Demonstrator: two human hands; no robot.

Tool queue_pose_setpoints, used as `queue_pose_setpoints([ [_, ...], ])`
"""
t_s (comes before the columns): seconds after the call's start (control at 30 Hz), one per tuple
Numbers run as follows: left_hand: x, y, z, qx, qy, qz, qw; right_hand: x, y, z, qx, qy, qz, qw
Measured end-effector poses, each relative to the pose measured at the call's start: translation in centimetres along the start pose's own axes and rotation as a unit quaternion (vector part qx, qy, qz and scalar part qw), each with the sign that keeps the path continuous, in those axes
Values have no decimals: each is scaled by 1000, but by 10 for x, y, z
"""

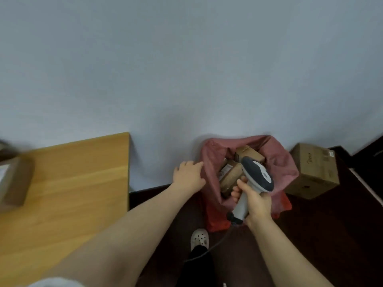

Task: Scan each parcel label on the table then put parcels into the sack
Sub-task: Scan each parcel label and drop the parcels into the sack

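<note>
Standing left of the red sack (284,162), the wooden table (72,183) bears a blurred parcel (14,181) at its far end. The sack gapes on the floor, brown parcels (230,177) inside; a cardboard box (313,170) sits just right of it. The left hand (188,176), fingers relaxed, touches the sack's left rim. The right hand (256,200) grips a scanner (258,172) over its mouth.

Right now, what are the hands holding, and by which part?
The right hand grips the scanner by its handle. The left hand touches the sack at its rim; whether it grips the cloth cannot be told.
</note>
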State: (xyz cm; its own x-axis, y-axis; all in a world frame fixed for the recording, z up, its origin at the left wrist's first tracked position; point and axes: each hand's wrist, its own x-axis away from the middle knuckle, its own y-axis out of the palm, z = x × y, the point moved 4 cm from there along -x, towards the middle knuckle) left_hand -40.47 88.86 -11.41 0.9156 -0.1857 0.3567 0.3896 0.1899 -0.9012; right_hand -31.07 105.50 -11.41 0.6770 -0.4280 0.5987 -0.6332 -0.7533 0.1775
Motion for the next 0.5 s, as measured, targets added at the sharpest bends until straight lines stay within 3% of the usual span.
queue_pose_setpoints([
  [0.17, 110, -13, -69, -11, -70, 13, 997, 92, 33, 65, 52, 26, -109, 992],
  [0.5, 273, -58, -261, 46, -245, 91, 964, 254, 158, 163, 186, 69, -289, 936],
])
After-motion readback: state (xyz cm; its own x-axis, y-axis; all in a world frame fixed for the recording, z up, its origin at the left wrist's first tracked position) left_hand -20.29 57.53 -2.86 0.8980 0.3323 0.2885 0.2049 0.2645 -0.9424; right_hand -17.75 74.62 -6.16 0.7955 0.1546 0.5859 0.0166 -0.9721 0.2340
